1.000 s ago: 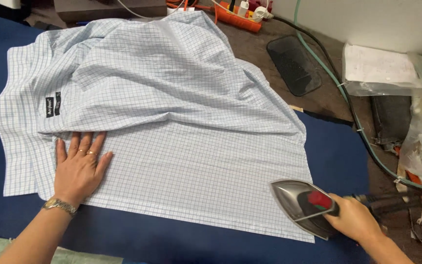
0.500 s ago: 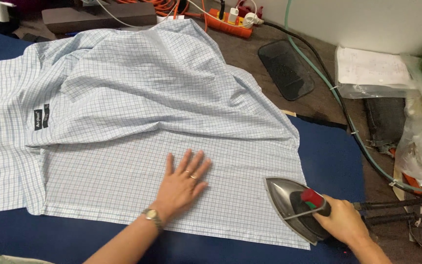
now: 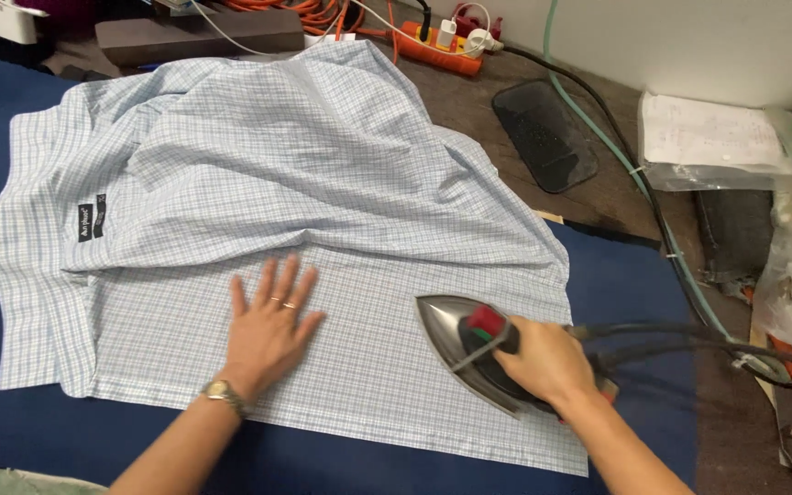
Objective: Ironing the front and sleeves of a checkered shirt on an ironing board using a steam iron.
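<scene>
Flat across the dark blue ironing surface lies a pale blue checked shirt, its lower panel smoothed out and the upper part rumpled. On that smooth panel the left hand presses palm down, fingers spread wide. Just to its right, the right hand is wrapped around the handle of a silver iron resting on the cloth, its hose trailing off to the right
</scene>
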